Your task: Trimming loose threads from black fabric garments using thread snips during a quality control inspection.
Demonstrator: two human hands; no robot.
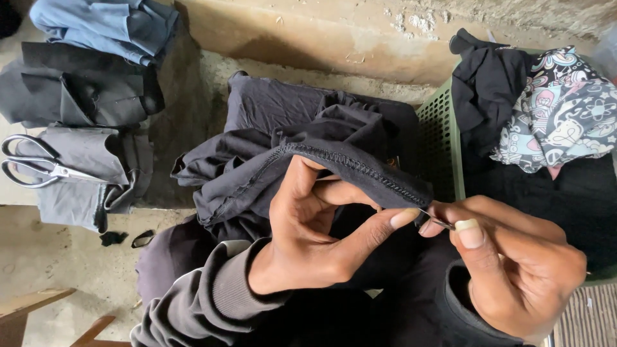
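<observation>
A black garment (302,138) with a stitched hem lies across my lap. My left hand (315,234) holds the hem draped over its fingers, thumb stretched toward the cloth's end. My right hand (514,263) pinches a thin metal needle (437,220) between thumb and forefinger, its tip at the edge of the black cloth right next to my left thumb. Both sleeves are dark grey.
A green plastic basket (440,128) at right holds black clothes and a flower-patterned cloth (565,109). Folded grey, black and blue garments (83,83) are stacked at left, with black-handled scissors (35,168) on top. A concrete step runs behind.
</observation>
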